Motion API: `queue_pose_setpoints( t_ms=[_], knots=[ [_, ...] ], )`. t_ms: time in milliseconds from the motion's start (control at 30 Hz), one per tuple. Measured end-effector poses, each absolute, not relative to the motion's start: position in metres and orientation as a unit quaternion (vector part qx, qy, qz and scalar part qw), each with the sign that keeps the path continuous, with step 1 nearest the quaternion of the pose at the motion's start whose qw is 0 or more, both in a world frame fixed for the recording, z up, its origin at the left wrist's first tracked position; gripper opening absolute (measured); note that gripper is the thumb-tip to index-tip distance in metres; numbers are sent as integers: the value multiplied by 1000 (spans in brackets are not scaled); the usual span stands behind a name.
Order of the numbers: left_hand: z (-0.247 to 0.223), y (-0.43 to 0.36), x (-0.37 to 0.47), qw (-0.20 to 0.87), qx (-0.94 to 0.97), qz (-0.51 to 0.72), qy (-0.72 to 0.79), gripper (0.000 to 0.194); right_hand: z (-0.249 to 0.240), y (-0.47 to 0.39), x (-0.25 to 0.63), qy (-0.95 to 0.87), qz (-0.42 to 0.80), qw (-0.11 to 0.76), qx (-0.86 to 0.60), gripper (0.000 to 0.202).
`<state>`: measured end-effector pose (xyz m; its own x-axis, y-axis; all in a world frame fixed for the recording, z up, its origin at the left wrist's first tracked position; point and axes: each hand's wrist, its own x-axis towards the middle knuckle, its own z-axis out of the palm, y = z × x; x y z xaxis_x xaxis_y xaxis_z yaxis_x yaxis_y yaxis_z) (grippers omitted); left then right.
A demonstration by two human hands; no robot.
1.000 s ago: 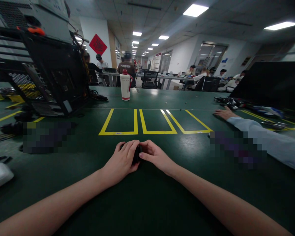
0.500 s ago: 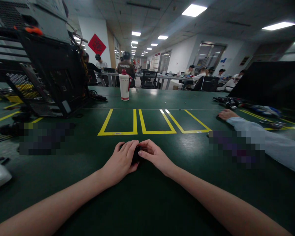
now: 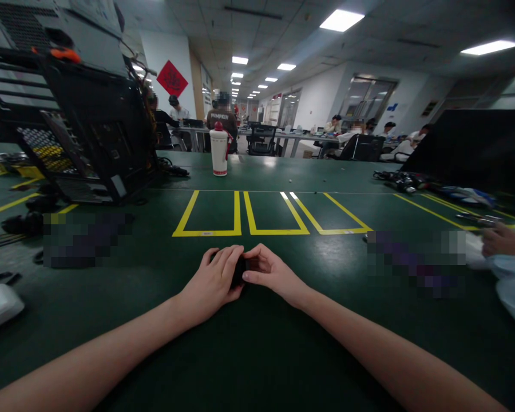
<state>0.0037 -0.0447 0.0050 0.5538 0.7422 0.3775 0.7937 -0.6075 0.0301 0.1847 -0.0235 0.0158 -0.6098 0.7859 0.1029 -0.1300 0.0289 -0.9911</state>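
Two hands [image 3: 238,273] around black object [image 3: 239,273]

And here the left hand [image 3: 210,280] is covering most of a black object [image 3: 239,274], its full shape hidden beneath the fingers; how the right hand's [image 3: 277,277] curled fingertips meet it is unclear. Well left of the fingers, a white case [image 3: 0,306] runs off the edge, and a pixelated patch [image 3: 86,243] masks something dark. Right of them, another pixelated patch [image 3: 416,266] hides a purplish thing, and a co-worker's hand [image 3: 504,240] blurs. Beyond the fingers, a tape label [image 3: 206,233] is too small to read.
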Motion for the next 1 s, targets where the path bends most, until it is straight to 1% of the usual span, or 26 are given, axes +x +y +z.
queue_pose_setpoints(
  t_ms=[100, 267, 333, 533, 600, 700, 767, 900, 1000],
  knots=[
    [4, -44, 4, 72, -879, -183, -434, 67, 17, -24, 183, -626, 624, 367, -292, 27],
    [3, -44, 5, 71, -879, -184, -435, 68, 14, -24, 183, -629, 610, 355, -325, 34],
    [3, -44, 5, 71, -878, -184, -436, 68, 12, -23, 184, -631, 621, 348, -309, 35],
    [3, -45, 4, 67, -879, -181, -437, 68, 11, -23, 185, -633, 636, 363, -253, 41],
    [3, -44, 4, 63, -879, -183, -435, 67, 12, -24, 184, -626, 640, 364, -257, 37],
    [2, -43, 3, 64, -879, -188, -434, 68, 15, -26, 183, -617, 630, 379, -282, 24],
    [2, -43, 4, 66, -878, -187, -435, 69, 15, -26, 182, -618, 617, 389, -294, 21],
    [4, -43, 4, 66, -878, -189, -434, 67, 15, -25, 183, -618, 610, 385, -313, 33],
    [5, -44, 4, 65, -879, -191, -431, 65, 14, -24, 184, -617, 621, 365, -316, 35]
  ],
)
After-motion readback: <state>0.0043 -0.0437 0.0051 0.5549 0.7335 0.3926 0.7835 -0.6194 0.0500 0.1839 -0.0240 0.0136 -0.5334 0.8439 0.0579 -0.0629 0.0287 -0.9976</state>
